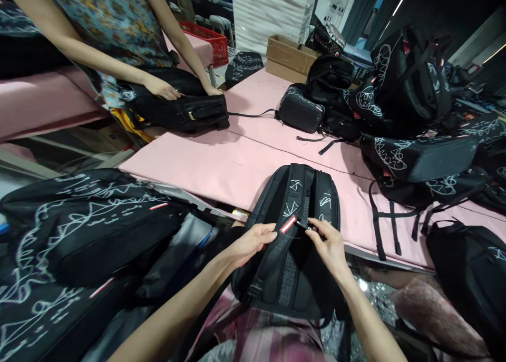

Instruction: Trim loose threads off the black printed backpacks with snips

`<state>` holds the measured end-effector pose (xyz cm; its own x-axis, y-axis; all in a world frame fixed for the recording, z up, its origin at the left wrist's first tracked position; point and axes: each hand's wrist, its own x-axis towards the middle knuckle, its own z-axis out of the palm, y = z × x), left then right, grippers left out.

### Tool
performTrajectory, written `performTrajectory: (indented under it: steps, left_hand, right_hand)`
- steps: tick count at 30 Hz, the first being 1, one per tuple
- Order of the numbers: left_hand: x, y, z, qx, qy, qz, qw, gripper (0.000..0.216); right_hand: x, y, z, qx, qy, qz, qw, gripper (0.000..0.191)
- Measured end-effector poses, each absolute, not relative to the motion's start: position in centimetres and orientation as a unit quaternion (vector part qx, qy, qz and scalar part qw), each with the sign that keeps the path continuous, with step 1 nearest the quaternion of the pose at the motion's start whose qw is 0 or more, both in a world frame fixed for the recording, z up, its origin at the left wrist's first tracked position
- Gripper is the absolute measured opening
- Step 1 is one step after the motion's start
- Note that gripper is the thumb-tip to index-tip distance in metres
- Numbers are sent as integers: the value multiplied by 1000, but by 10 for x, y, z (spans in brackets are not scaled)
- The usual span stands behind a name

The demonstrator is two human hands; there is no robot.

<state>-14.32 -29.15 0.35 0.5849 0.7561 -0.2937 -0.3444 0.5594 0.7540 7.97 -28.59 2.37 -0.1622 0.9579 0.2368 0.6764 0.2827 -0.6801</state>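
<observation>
A black backpack (266, 198) lies against the table's near edge and my lap, its strap side facing up. White scribbled lines and a red-and-white label (288, 224) mark its shoulder strap (291, 196). My left hand (255, 241) pinches the edge of this strap just left of the label. Closed fingers of my right hand (324, 239) hold a small dark tool that looks like thread snips (302, 224), its tip close to the label's right end. Below the label a thin loose thread shows faintly on the strap. My right palm hides part of the tool.
Across the pink table (190, 162), another person's hands (162, 86) work on a black bag (190, 111). Black backpacks (415, 82) are heaped at the right; more bags (118, 235) lie at my left. A cardboard box (288, 59) and a red crate (213, 45) stand behind.
</observation>
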Motion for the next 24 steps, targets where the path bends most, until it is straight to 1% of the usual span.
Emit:
performTrajectory:
  steps: [2,6,8,14,24]
  left_hand:
    - [-142,-292,4,353,290,337,823,40]
    - [-135,-293,5,371,281,358,810,38]
    - [-133,-294,5,365,284,365,808,39]
    - [-128,-296,3,344,290,386,805,31]
    - [-123,-298,7,329,276,397,811,35]
  right_hand:
    - [74,-301,18,-553,-755,167,310,26]
    - [63,-322,13,-549,-764,56,333,19]
    - [61,-327,12,-543,-768,24,338,16]
    - [58,-332,12,-537,-769,2,347,15]
    - [50,-337,11,-541,-765,-21,348,16]
